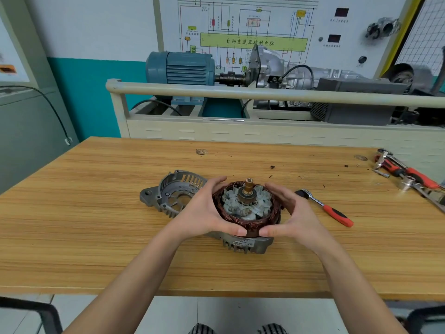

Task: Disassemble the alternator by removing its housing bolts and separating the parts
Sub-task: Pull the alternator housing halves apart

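Observation:
The alternator sits opened in the middle of the wooden table (96, 237). Its copper-wound stator (250, 224) rings the grey rotor (248, 203), whose brass shaft end points up. Both rest in the lower grey housing half (243, 244). My left hand (204, 213) grips the stator's left side and my right hand (289, 213) grips its right side, thumbs meeting at the near rim. The removed housing cover (173, 194) lies on the table just left of my left hand, hollow side up.
A red-handled ratchet (330, 209) lies right of my right hand. More red-handled tools and sockets (407, 174) lie at the table's far right. Small dark bits (272, 167) dot the far tabletop. A training rig with a blue motor (180, 68) stands behind the table.

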A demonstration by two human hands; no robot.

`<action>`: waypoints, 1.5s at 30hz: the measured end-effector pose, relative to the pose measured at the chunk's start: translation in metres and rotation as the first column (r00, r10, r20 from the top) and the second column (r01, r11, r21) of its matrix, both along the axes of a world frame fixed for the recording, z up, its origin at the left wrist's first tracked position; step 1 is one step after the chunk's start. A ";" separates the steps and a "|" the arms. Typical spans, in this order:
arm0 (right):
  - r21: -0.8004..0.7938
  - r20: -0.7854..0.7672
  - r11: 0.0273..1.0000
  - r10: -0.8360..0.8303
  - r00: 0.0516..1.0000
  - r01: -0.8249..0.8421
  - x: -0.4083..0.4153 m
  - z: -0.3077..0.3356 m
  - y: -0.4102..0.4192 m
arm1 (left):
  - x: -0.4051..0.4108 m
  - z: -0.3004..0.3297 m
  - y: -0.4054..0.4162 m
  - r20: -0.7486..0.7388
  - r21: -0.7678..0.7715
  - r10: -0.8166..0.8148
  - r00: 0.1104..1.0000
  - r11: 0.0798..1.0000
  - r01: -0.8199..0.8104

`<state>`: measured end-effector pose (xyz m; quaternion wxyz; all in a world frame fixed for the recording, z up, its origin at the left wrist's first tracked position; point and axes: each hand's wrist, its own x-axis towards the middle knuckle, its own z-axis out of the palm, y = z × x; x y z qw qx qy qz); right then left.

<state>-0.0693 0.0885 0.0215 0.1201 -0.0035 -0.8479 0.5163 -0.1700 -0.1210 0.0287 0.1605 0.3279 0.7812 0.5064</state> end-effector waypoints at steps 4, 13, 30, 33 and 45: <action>-0.078 -0.047 0.996 -0.058 0.997 0.054 -0.001 -0.002 -0.002 | 0.000 0.001 0.000 0.012 0.038 -0.002 1.000 0.999 0.002; -0.143 -0.096 0.986 -0.103 0.990 0.089 -0.004 -0.001 -0.003 | 0.002 0.005 0.001 0.020 0.127 0.011 1.000 0.992 -0.013; -0.151 -0.206 0.986 -0.100 0.974 0.069 -0.014 0.047 -0.008 | -0.006 0.035 0.003 0.036 0.316 0.053 0.998 0.947 -0.062; -0.182 -0.227 0.982 -0.095 0.969 0.054 -0.018 0.057 -0.010 | -0.006 0.041 0.006 0.076 0.385 0.063 0.995 0.919 -0.088; -0.229 -0.349 0.972 -0.133 0.928 0.053 -0.029 0.100 -0.027 | 0.000 0.063 0.018 0.237 0.701 -0.024 0.971 0.696 -0.154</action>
